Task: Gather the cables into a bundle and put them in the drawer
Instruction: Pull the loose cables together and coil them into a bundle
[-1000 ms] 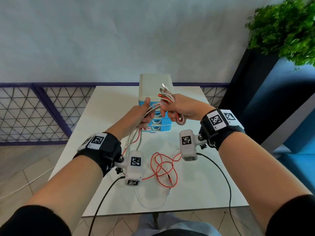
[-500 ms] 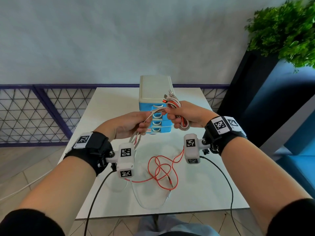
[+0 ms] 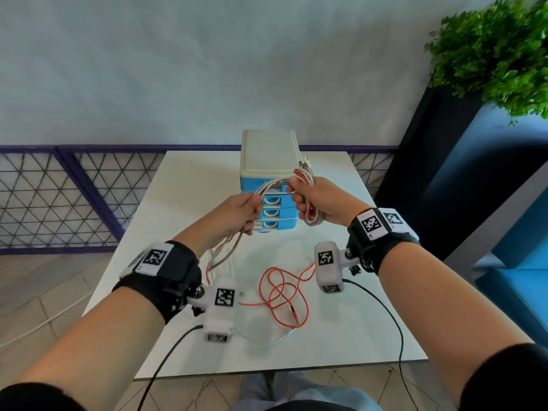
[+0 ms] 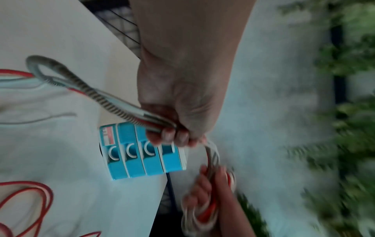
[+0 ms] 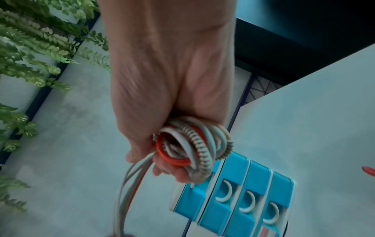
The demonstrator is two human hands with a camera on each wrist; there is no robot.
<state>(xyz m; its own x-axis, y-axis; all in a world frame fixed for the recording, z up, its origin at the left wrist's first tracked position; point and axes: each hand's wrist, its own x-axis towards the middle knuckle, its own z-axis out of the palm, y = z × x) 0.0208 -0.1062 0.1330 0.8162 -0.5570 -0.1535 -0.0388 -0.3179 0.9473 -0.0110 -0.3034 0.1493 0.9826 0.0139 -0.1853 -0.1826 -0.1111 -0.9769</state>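
Observation:
My right hand (image 3: 308, 197) (image 5: 172, 144) grips a coiled bundle of cables (image 5: 190, 144) (image 3: 311, 216), white, red and braided grey, with plugs sticking up above the fist. Strands arch from it to my left hand (image 3: 243, 215) (image 4: 174, 131), which grips the same strands of cable (image 4: 113, 104) lower down. Their tails hang to the white table (image 3: 192, 179). A red cable (image 3: 281, 295) and a white one (image 3: 261, 341) lie looped on the table in front. The blue drawer unit (image 3: 272, 212) (image 4: 140, 154) (image 5: 239, 197), with a white top and several drawers, stands just behind both hands.
A dark planter with a green plant (image 3: 489, 51) and a blue seat (image 3: 519, 262) stand to the right of the table. A purple mesh fence (image 3: 59, 197) runs behind it. Black camera leads (image 3: 394, 321) trail from my wrists over the table's near edge.
My left hand has slid down and leftward along the strands, away from my right hand. The right hand has kept its grip on the coil and shifted slightly to the right.

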